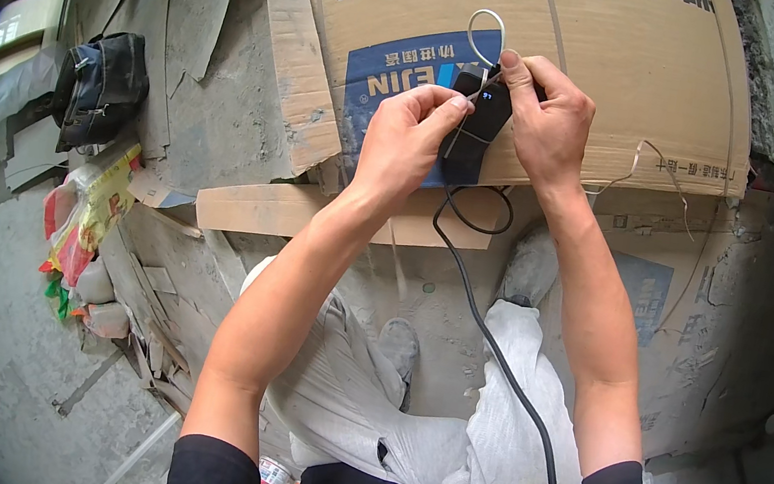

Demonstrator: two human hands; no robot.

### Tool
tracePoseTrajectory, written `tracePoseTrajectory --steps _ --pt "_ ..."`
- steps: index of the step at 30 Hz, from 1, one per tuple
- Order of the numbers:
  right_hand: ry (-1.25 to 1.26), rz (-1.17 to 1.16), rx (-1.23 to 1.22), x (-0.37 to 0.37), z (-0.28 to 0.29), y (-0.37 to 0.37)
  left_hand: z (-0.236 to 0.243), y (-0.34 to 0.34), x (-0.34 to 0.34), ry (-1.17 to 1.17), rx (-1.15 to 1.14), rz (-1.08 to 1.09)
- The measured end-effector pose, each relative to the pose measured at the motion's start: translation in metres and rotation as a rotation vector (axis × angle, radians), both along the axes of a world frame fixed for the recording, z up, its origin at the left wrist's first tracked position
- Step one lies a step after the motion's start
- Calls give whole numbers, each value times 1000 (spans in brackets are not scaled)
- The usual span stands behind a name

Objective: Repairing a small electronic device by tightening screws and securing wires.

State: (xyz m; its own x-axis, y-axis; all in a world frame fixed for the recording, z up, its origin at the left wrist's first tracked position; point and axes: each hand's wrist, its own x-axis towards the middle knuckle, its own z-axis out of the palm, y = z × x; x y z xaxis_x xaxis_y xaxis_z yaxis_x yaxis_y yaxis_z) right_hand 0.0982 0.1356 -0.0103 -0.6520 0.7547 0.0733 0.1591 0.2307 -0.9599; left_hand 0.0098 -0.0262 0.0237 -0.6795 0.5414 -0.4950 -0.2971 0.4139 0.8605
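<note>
Over the near edge of the cardboard (648, 96) is a black device (491, 117), already crossed by a thin band (476, 137), while the left hand (412, 135) and right hand (552, 126) pinch apparently one white strip (490, 12), its loop above the cardboard's edge not yet drawn tight

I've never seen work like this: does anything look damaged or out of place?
Yes. The cardboard strip along the left side of the big cardboard sheet has a ragged, scuffed edge. Farther left, a yellow-and-red bag lies crumpled, as if discarded. The trousers show a small dark spot, perhaps a hole.
</note>
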Motion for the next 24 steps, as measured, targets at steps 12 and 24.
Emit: tracePoseTrajectory --steps 12,24 --pt "-15 -79 -102 18 -9 -6 6 -1 2 -162 4 25" --pt "-11 -177 -124 33 10 -18 19 46 34 -717 470 571"
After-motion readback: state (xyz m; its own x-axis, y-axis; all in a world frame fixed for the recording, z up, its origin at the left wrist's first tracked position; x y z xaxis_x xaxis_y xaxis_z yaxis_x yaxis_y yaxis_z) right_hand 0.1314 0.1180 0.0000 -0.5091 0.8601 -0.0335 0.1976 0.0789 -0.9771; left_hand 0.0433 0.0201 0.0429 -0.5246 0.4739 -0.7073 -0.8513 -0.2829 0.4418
